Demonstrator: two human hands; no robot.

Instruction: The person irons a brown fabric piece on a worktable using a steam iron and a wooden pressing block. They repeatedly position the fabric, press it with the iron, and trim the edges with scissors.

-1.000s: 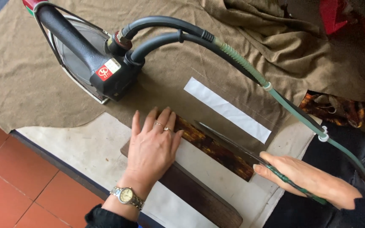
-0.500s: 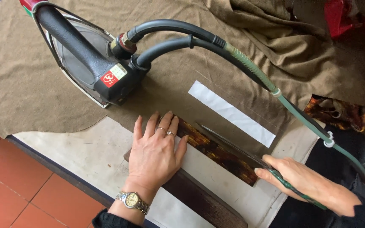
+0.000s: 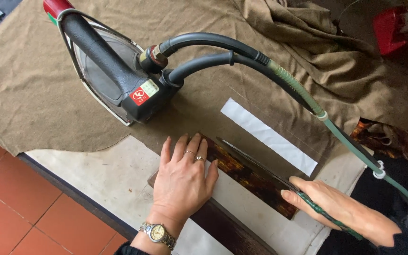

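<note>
My left hand [image 3: 185, 179] lies flat, fingers spread, on a strip of dark brown patterned fabric [image 3: 249, 177] at the near edge of the ironing table. It wears rings and a wristwatch. My right hand [image 3: 343, 212] grips a pair of scissors [image 3: 253, 164] by their green-wrapped handle. The blades point up and left along the far edge of the dark strip. A pale strip [image 3: 246, 208] lies on the dark fabric between my two hands.
A black steam iron [image 3: 114, 80] rests on the olive-brown cloth [image 3: 29, 94], with two dark hoses [image 3: 218, 52] and a green tube [image 3: 355, 146] trailing right. A white strip [image 3: 267, 137] lies on the cloth. Red floor tiles [image 3: 20, 217] lie to the left.
The view has shifted slightly, so everything sits a little lower in the picture. Both hands, the scissors and the iron keep the same places relative to each other.
</note>
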